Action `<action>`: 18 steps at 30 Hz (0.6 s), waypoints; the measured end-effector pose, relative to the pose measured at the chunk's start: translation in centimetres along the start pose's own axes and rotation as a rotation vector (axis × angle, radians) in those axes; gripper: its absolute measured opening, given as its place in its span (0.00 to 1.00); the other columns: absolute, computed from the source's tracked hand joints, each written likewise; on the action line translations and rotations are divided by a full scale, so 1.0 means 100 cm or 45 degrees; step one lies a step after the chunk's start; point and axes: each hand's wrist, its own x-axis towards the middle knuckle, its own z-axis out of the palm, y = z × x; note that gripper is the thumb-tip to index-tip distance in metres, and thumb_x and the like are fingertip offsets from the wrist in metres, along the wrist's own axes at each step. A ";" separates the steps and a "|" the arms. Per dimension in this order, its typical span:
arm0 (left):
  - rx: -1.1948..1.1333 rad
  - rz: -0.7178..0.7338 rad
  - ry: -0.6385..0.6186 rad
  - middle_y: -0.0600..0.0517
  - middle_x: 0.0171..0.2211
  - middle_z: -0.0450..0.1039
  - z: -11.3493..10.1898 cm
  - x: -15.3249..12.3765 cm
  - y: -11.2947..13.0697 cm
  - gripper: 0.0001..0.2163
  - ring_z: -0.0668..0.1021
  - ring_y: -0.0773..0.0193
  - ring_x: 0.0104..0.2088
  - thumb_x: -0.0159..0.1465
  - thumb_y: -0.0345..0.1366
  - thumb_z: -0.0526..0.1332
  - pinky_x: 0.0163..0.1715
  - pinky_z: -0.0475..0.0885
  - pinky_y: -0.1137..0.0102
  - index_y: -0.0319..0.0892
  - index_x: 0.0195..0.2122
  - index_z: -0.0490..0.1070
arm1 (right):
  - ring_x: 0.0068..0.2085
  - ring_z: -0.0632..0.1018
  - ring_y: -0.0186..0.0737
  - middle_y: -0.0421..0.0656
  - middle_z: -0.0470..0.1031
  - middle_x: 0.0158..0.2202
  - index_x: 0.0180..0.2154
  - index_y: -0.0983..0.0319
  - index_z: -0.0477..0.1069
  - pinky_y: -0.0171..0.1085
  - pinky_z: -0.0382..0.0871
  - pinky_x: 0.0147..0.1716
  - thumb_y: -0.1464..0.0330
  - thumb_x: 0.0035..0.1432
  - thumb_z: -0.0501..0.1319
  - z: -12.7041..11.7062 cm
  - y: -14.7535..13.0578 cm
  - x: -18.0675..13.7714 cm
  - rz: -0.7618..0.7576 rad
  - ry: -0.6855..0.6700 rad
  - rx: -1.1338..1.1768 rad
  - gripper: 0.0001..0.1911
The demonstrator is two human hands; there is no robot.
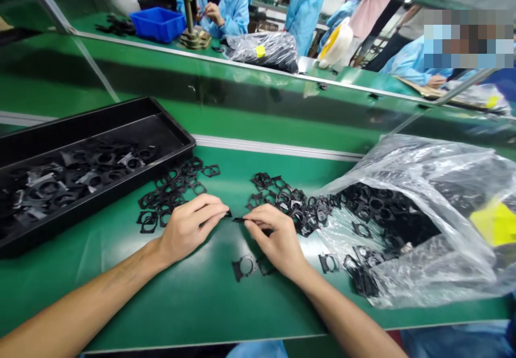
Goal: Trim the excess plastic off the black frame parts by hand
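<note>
My left hand pinches a small black plastic part between thumb and fingertips. Just to its right, my right hand grips another thin black plastic part; the two parts are close, edge-on, and I cannot tell whether they touch. Beside my left hand lies a spread of thin black frames with round openings. Behind my right hand is a heap of black ringed parts. Nearer me, a flat black plate with a round hole lies on the green table, and another is partly hidden under my right hand.
A long black tray holding many black parts stands at the left. On the right, an open clear plastic bag spills black parts. A metal rail and green panel close off the back. Beyond, people in blue smocks sit near a blue bin.
</note>
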 end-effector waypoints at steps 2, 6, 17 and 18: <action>-0.013 0.002 0.017 0.50 0.35 0.79 -0.002 0.000 0.001 0.05 0.81 0.68 0.34 0.68 0.27 0.62 0.37 0.76 0.75 0.41 0.41 0.77 | 0.32 0.78 0.39 0.45 0.77 0.34 0.35 0.60 0.81 0.36 0.74 0.30 0.69 0.61 0.63 0.000 -0.001 0.002 0.000 0.056 -0.066 0.07; -0.111 0.027 0.047 0.51 0.34 0.80 -0.001 -0.001 0.008 0.03 0.81 0.69 0.34 0.67 0.29 0.64 0.36 0.77 0.76 0.41 0.41 0.76 | 0.27 0.78 0.37 0.42 0.78 0.28 0.34 0.61 0.80 0.35 0.75 0.27 0.61 0.57 0.70 0.000 -0.002 0.007 0.187 0.074 0.215 0.09; -0.043 -0.009 0.031 0.51 0.31 0.76 0.005 -0.001 0.011 0.02 0.78 0.68 0.31 0.67 0.30 0.64 0.33 0.74 0.74 0.40 0.38 0.76 | 0.30 0.85 0.40 0.41 0.81 0.28 0.31 0.61 0.80 0.34 0.80 0.31 0.60 0.42 0.79 0.005 -0.005 0.011 0.594 -0.198 0.942 0.17; -0.045 -0.007 0.028 0.51 0.31 0.76 0.005 -0.001 0.011 0.01 0.78 0.68 0.31 0.67 0.30 0.64 0.33 0.74 0.73 0.40 0.38 0.76 | 0.29 0.84 0.39 0.40 0.81 0.28 0.30 0.61 0.80 0.34 0.80 0.31 0.60 0.42 0.80 0.005 -0.005 0.011 0.596 -0.185 0.952 0.16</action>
